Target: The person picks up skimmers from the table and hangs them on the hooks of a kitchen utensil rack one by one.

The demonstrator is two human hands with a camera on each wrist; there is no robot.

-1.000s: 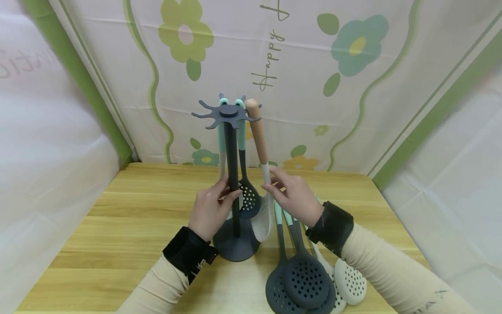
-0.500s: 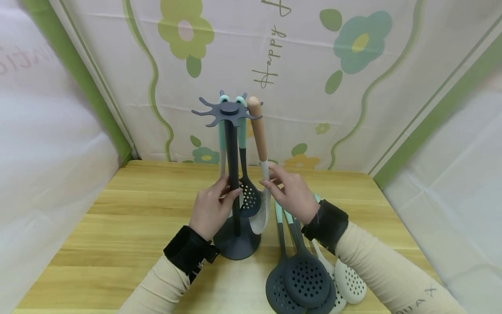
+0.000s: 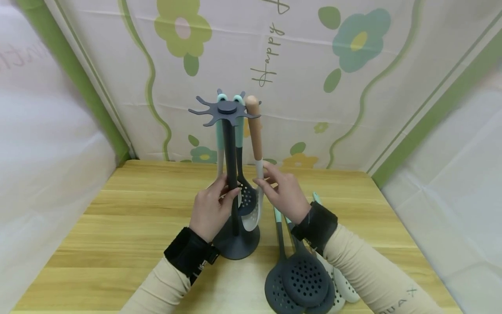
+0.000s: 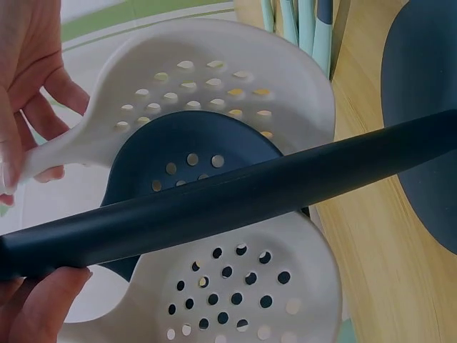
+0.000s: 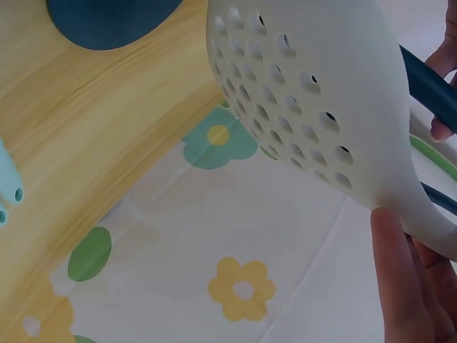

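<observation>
My left hand (image 3: 211, 208) grips the black pole of a utensil stand (image 3: 230, 150), whose hooked rack stands on top. My right hand (image 3: 288, 194) pinches the white neck of a skimmer (image 3: 255, 135) with a wooden handle, handle end up beside the rack's right side. Its white perforated head hangs low by the pole; the right wrist view shows this skimmer head (image 5: 307, 93) close up. Whether its handle end touches a hook cannot be told. Behind the pole hang a dark skimmer (image 3: 248, 198) and a white skimmer (image 4: 235, 286), both mint-handled.
Several dark and white perforated skimmers (image 3: 305, 279) lie in an overlapping pile on the wooden table (image 3: 129, 226), right of the stand's round base (image 3: 237, 249). A flower-patterned cloth (image 3: 298, 109) rises behind the table's far edge.
My right hand has shifted a little left with the wooden-handled skimmer, bringing its head nearer the pole. The handle is now more upright. My left hand keeps its grip on the pole.
</observation>
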